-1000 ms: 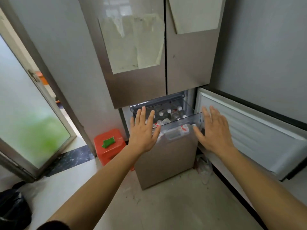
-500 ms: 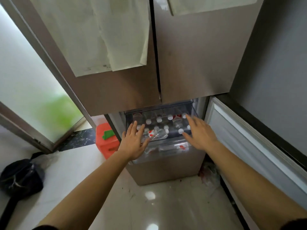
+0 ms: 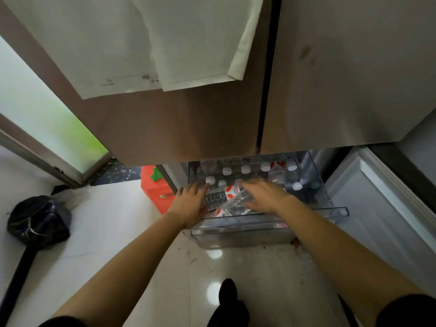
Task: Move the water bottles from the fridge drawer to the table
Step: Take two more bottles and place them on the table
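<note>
home kitchen corner; fridge (image 3: 330,79), glossy floor tiles (image 3: 106,232), glass door (image 3: 35,114)

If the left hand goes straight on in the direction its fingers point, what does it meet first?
Most likely the upright bottles at the left front of the drawer: the fingertips of the left hand point at a white cap. Depth is unclear, so they may touch it now.

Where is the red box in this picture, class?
In the head view, the red box stands on the floor left of the open fridge drawer, just beyond the left hand.
</note>
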A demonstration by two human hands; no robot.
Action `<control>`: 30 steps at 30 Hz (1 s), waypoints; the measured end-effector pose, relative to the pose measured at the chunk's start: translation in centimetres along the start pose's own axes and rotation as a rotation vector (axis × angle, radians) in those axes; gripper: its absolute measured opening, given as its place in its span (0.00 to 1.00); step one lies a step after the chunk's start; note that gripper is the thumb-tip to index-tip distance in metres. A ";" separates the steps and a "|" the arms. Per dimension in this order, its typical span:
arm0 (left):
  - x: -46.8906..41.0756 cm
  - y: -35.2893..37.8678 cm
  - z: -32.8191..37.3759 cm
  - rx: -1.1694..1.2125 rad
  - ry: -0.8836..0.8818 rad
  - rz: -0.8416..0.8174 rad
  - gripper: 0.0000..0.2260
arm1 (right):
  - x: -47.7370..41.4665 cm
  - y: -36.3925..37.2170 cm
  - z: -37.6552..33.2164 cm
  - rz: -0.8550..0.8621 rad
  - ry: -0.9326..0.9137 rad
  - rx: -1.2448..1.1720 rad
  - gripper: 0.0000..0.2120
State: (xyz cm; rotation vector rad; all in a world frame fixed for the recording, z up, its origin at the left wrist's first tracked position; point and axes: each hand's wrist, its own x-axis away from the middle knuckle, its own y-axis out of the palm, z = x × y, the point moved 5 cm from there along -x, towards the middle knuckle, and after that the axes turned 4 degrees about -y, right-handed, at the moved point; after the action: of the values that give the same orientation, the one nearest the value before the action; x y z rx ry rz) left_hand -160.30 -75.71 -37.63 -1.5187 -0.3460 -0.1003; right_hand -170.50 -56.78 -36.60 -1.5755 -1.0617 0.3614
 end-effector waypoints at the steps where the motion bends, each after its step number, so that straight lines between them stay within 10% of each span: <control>1: -0.6 0.1 -0.2 -0.033 0.019 -0.006 0.29 | -0.9 0.3 0.0 -0.043 0.003 0.009 0.32; 30: -6.4 3.1 1.5 -0.221 -0.009 -0.205 0.37 | -0.6 0.5 3.5 -0.043 0.108 -0.175 0.36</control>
State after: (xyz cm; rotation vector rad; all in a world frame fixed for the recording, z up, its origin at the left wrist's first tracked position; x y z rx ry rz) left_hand -165.72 -74.97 -42.37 -1.6985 -0.5112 -0.3016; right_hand -173.15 -55.00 -38.32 -1.7046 -1.0642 0.1550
